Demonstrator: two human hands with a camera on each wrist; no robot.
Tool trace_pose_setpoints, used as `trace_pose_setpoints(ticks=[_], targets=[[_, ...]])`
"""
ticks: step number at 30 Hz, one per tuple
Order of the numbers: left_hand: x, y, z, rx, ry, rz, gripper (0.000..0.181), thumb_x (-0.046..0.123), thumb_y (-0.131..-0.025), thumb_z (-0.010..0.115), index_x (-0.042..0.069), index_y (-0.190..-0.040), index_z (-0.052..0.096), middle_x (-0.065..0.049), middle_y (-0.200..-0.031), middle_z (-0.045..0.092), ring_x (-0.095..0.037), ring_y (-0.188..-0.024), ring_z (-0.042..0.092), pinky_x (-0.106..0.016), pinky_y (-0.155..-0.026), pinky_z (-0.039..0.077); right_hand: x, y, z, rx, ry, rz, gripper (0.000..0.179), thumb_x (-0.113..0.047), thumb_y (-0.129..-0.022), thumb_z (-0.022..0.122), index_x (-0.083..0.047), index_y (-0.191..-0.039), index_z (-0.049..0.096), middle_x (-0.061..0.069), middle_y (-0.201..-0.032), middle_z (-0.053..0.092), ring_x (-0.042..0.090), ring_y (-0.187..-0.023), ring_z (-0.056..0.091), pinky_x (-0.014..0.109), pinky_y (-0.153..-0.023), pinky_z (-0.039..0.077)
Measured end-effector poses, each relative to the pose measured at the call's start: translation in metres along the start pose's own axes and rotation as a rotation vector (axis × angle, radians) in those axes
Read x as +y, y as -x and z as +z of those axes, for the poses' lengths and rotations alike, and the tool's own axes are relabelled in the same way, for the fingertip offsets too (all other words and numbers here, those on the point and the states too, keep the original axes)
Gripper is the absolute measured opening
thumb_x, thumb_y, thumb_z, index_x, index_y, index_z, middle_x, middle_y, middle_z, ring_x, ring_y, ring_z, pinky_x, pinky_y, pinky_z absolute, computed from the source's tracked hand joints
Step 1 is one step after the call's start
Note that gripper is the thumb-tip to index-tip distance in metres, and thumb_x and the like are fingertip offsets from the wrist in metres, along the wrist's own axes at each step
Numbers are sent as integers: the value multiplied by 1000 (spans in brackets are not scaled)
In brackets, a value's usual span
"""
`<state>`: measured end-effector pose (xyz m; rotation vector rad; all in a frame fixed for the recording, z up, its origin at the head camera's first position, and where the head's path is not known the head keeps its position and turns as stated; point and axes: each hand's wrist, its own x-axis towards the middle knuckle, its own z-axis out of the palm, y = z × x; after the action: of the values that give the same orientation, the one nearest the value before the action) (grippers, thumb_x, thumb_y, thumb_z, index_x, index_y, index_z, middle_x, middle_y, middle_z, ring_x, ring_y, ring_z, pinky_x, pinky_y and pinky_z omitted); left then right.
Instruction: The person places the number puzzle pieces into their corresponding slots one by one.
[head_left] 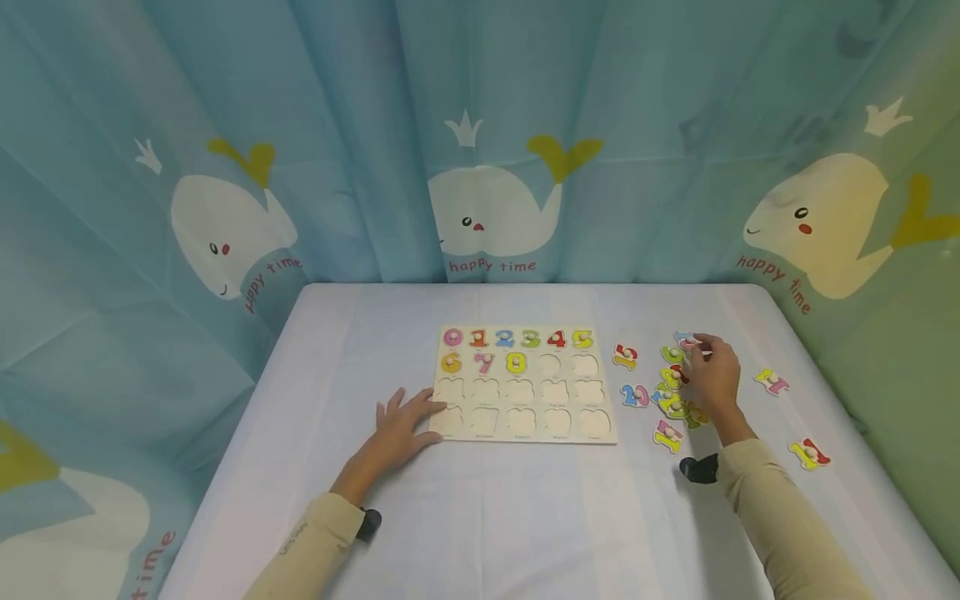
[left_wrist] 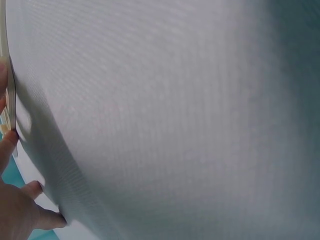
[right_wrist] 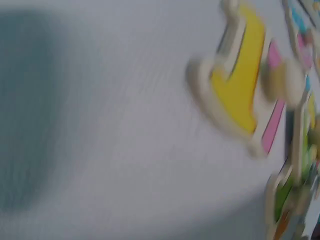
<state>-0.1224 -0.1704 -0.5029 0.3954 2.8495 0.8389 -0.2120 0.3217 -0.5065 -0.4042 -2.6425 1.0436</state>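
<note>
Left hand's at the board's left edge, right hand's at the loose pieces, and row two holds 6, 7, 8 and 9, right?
Not quite: on the board, row two holds only the 6, 7 and 8; the head view shows the next slot empty. The rest stands.

White cloth-covered bench with rounded far corners [head_left: 525, 517], filling lower centre of head frame. Flat on it, centre: pale wooden rectangular puzzle board [head_left: 537, 406]. Right of centre: overlapping cluster of multicoloured wooden knobbed number pieces [head_left: 674, 377]. Just left of cluster: red-and-orange knobbed piece [head_left: 626, 357], blue-and-pink knobbed piece [head_left: 634, 396] below it. Under cluster: yellow-and-pink knobbed piece [head_left: 667, 436]. Farther right, apart: second yellow-and-pink piece [head_left: 772, 382]; lower right, yellow-and-red knobbed piece [head_left: 809, 454].
</note>
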Motion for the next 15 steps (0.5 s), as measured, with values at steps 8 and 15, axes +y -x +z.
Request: trace_pose_setpoints(ticks=[8, 15], targets=[[-1, 1, 1, 14, 16, 16, 48, 27, -81, 73, 14, -126, 60, -14, -143, 41, -53, -133, 16, -75, -97, 2, 13, -4, 3, -167, 30, -157, 37, -10, -97, 50, 4, -131, 48, 23, -117, 55, 32, -91, 55, 26, -65, 44], [-2, 0, 2, 2, -8, 2, 49, 30, -82, 72, 17, -127, 59, -12, -145, 40, -50, -134, 16, -73, -99, 1, 12, -11, 11, -207, 50, -170, 38, -6, -96, 50, 2, -134, 46, 23, -112, 55, 31, -86, 55, 37, -71, 46]])
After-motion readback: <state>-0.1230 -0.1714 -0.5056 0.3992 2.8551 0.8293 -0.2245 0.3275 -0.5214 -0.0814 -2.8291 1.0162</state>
